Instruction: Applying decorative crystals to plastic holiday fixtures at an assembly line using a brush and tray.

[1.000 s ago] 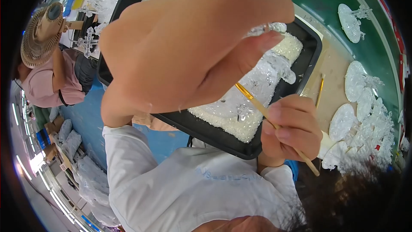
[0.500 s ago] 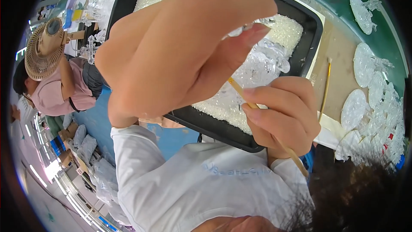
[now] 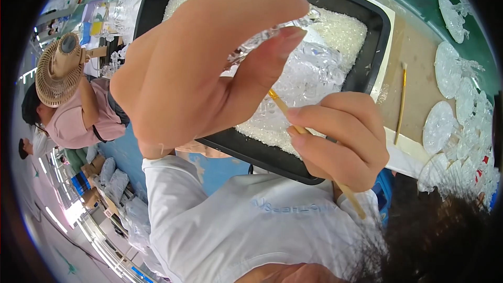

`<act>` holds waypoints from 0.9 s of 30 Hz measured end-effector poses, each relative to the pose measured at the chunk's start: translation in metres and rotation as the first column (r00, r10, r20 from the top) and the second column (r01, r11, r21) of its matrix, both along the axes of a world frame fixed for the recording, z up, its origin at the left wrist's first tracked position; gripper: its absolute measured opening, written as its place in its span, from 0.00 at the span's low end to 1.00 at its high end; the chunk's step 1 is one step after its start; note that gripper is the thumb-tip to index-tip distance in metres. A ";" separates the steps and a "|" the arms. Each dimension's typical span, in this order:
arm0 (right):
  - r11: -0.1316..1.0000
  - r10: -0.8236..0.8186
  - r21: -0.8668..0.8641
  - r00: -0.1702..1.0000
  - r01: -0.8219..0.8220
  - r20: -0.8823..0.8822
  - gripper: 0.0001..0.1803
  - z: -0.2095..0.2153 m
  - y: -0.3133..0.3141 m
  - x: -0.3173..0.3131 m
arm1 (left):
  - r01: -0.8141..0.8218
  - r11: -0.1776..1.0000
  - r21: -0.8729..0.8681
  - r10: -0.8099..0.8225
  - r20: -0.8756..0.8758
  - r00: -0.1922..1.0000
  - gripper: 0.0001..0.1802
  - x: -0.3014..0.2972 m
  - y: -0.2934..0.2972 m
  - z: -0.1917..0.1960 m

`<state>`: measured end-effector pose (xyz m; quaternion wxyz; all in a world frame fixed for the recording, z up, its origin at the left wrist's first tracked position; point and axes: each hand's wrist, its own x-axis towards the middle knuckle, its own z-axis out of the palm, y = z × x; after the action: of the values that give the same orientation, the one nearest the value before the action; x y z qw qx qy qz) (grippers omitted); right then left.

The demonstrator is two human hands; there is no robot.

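My left hand [image 3: 204, 68], large and close to the view, pinches a clear plastic piece [image 3: 246, 50] between thumb and fingers; most of that piece is hidden by the hand. My right hand [image 3: 346, 141] grips a thin brush [image 3: 282, 106] with a pale wooden handle and a gold-coloured collar. The brush's tip end meets the edge of my left hand, and its bristles are out of sight. Below both hands lies a black tray [image 3: 378, 47] filled with white glittering granules [image 3: 343, 34]. A clear sculpted piece [image 3: 317, 65] rests on the granules.
Another thin brush [image 3: 402, 105] lies on the brown board [image 3: 390, 86] right of the tray. Several clear pieces with round bases [image 3: 440, 126] stand along the right. At the left are a beige fan [image 3: 55, 71] and a person in a pink shirt [image 3: 81, 115].
Both hands have shifted slightly left in the view, and more of the clear piece shows between my left thumb and finger. The brush stays in my right hand.
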<state>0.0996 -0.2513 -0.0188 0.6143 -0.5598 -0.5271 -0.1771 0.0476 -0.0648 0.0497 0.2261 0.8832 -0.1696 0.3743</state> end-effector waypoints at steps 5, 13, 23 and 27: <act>0.999 0.038 0.008 0.999 -0.038 0.001 0.18 -0.002 -0.003 0.003 | 0.033 0.998 -0.045 -0.031 0.042 0.999 0.17 0.002 0.001 -0.005; 0.999 0.030 -0.014 0.998 -0.031 -0.057 0.19 0.000 -0.007 0.003 | -0.029 0.989 0.144 0.048 -0.132 0.990 0.17 -0.002 -0.008 0.015; 0.997 0.071 -0.029 0.995 -0.073 -0.074 0.19 0.000 -0.008 0.004 | -0.008 0.993 0.120 0.019 -0.089 0.996 0.17 0.001 -0.007 0.012; 0.998 0.043 -0.051 0.994 -0.048 -0.098 0.17 0.002 -0.007 0.003 | 0.030 0.989 0.143 -0.023 -0.049 0.999 0.17 0.004 -0.006 0.012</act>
<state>0.1028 -0.2586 -0.0165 0.6279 -0.5719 -0.5138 -0.1214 0.0511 -0.0708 0.0615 0.1707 0.9035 -0.2024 0.3371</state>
